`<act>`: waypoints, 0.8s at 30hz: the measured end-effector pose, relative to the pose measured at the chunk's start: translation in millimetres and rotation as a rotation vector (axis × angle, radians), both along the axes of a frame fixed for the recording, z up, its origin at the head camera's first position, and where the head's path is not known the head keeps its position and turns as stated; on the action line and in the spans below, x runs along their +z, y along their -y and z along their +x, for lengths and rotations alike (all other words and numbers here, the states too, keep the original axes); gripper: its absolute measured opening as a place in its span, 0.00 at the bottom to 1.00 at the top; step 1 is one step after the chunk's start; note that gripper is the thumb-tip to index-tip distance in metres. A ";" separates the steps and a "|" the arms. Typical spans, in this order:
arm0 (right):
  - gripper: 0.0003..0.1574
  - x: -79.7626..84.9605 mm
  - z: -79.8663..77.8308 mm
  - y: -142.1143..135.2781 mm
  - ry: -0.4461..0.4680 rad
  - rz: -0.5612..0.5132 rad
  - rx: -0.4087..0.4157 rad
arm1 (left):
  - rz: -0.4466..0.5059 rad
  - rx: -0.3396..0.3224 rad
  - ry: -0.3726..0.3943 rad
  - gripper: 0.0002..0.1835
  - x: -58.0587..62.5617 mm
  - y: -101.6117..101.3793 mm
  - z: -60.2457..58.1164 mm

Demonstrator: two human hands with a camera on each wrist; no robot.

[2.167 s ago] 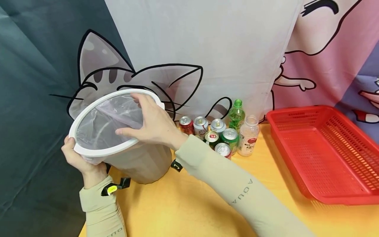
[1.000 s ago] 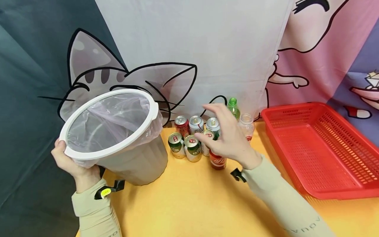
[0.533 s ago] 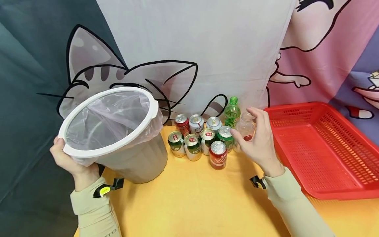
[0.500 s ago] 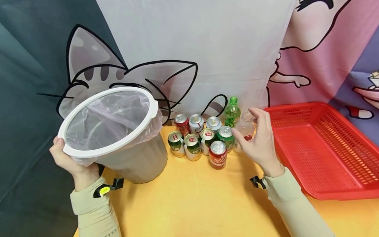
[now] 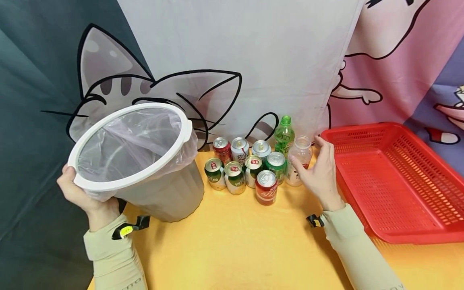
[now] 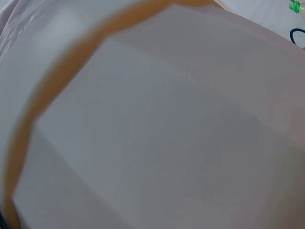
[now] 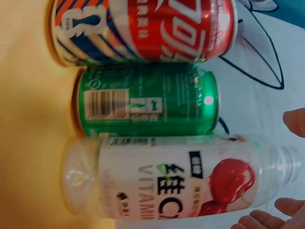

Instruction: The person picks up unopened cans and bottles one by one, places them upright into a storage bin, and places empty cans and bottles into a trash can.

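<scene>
My left hand (image 5: 87,203) grips the white rim of a tilted grey trash can (image 5: 170,197), lined with a clear plastic bag (image 5: 130,141). The can's wall (image 6: 167,133) fills most of the left wrist view. At the right, my right hand (image 5: 320,177) reaches around a clear plastic bottle (image 5: 302,152), thumb on its near left and fingers on its right. The right wrist view shows the bottle's neck between thumb and fingertips, which stand apart from it. This bottle has no cap and carries a cherry label (image 7: 190,179).
Beside the clear bottle stand a green bottle (image 5: 284,135), a green can (image 5: 276,165) and a red can (image 5: 266,188). Several more cans (image 5: 235,179) are grouped to their left. A red plastic basket (image 5: 391,181) lies at the right of the yellow table (image 5: 232,245).
My right hand has left the trash can's mouth, swung right over the cans and settled around the clear bottle. The left hand has kept its hold on the rim.
</scene>
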State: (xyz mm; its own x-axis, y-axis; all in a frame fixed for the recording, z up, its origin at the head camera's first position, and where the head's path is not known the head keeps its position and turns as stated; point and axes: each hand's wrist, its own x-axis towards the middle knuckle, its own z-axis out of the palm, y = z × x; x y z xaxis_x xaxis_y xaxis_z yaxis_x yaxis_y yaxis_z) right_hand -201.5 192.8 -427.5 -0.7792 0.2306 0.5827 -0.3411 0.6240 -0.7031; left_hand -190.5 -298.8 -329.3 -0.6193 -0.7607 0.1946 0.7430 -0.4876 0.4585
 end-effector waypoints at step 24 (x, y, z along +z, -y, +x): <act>0.47 -15.5 -4.5 -8.3 0.084 0.089 0.021 | -0.031 0.018 0.030 0.10 1.0 -1.5 1.8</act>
